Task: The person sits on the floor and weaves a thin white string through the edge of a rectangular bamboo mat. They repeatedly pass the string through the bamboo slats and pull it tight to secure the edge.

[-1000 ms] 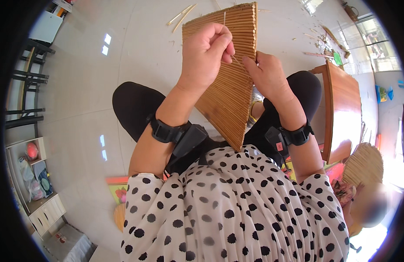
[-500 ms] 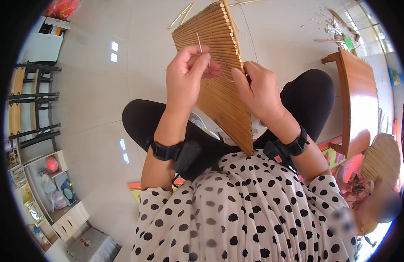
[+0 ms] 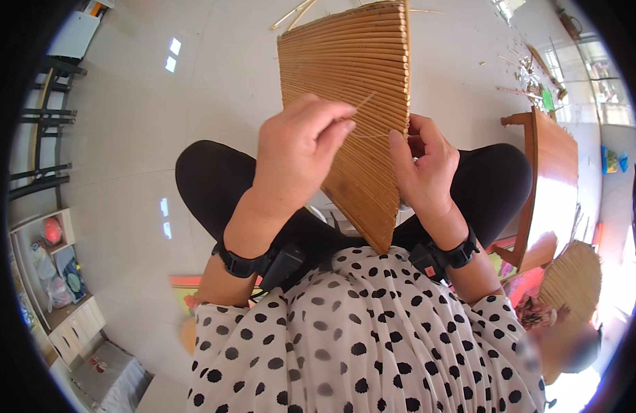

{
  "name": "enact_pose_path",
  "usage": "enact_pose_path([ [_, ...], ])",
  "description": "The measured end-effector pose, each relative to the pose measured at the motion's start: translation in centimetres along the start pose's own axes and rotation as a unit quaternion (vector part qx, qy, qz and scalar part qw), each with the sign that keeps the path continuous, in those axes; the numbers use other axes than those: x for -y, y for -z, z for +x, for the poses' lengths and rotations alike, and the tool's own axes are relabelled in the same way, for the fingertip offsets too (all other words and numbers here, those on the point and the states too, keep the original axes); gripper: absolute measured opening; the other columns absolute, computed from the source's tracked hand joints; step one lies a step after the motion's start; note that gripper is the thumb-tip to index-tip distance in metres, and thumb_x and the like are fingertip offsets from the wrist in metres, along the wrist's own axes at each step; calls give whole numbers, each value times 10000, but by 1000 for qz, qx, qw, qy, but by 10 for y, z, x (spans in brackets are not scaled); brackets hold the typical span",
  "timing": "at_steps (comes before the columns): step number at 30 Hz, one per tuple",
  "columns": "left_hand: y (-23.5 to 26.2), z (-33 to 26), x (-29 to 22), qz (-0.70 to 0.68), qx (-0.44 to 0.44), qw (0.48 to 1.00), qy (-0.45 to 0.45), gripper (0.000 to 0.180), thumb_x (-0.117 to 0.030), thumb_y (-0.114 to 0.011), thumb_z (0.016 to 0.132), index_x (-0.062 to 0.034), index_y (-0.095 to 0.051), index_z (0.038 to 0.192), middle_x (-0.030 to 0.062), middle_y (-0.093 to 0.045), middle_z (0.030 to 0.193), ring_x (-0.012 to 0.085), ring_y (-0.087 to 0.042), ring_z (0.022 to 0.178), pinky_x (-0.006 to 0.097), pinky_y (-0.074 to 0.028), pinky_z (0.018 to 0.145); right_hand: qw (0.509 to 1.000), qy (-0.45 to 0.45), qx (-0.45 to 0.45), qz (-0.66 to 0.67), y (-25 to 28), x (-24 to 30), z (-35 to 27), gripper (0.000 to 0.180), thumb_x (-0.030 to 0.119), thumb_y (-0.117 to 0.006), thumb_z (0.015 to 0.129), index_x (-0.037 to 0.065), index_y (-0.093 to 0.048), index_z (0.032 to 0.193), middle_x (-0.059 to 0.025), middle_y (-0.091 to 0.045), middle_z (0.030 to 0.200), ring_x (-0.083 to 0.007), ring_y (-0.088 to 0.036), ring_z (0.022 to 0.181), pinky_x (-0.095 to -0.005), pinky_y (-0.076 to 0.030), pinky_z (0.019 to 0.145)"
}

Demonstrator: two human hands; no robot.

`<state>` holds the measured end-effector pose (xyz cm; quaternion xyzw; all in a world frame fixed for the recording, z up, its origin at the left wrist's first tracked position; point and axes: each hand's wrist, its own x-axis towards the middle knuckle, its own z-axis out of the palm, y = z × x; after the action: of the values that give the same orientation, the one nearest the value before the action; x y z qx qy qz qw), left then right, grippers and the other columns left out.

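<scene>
A fan-shaped panel of tan bamboo slats (image 3: 356,89) stands tilted on my lap, its narrow end pointing at my waist. My left hand (image 3: 298,153) is in front of its left side, thumb and forefinger pinched on a thin needle (image 3: 362,102) with a pale thread running across the slats. My right hand (image 3: 421,172) grips the panel's right edge, fingers curled around it. Both wrists wear black straps with small devices.
A wooden table (image 3: 552,186) stands to my right. A second woven fan (image 3: 572,279) is held by another person at the lower right. Loose bamboo strips (image 3: 294,14) lie on the white tiled floor (image 3: 159,138). Black chair legs and a shelf stand at the left.
The view tilted, and the panel now sits a little more upright. My left hand moved down from the panel's upper left edge, drawing the needle and thread out across the slats.
</scene>
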<state>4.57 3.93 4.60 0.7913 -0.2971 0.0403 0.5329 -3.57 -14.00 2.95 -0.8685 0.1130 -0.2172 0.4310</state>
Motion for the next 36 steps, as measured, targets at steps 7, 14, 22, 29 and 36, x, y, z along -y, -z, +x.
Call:
enact_pose_path([
  [7,-11,-4,5,-27,42,999,-9,76,-48,-711,925,-19,-647,953,110,-628,721,219,-592,582,307,-470,555,999,22,-11,-36,4,-4,-2,208,82,-730,890,-43,-668,1044,-113,-732,873,-160,-738,712,-265,-561,626],
  [14,-13,-12,9,-14,78,997,17,67,-100,-687,957,-69,-628,969,133,-592,700,320,-587,590,346,-476,540,997,-8,-49,-54,0,-4,-11,165,68,-720,899,-35,-678,1021,-96,-737,831,-137,-725,715,-264,-562,656],
  [22,-15,-18,17,-10,14,999,-29,69,-124,-695,920,-73,-650,921,79,-583,798,301,-637,676,410,-510,565,998,-4,-56,-41,-6,0,-18,156,77,-727,901,-26,-677,1007,-96,-729,815,-108,-689,692,-247,-545,651],
  [29,-10,-23,8,10,0,998,-54,182,6,-756,824,-58,-735,993,69,-546,811,248,-611,660,355,-500,573,996,24,-63,-59,-9,-1,-22,139,70,-718,902,-24,-675,995,-83,-708,783,-100,-668,659,-242,-531,628],
  [36,-9,-25,7,25,8,997,-66,232,18,-759,779,-71,-740,993,48,-530,810,230,-614,651,346,-514,556,996,40,-65,-53,-9,-2,-24,108,57,-707,906,-21,-672,972,-72,-685,758,-93,-645,630,-240,-520,607],
])
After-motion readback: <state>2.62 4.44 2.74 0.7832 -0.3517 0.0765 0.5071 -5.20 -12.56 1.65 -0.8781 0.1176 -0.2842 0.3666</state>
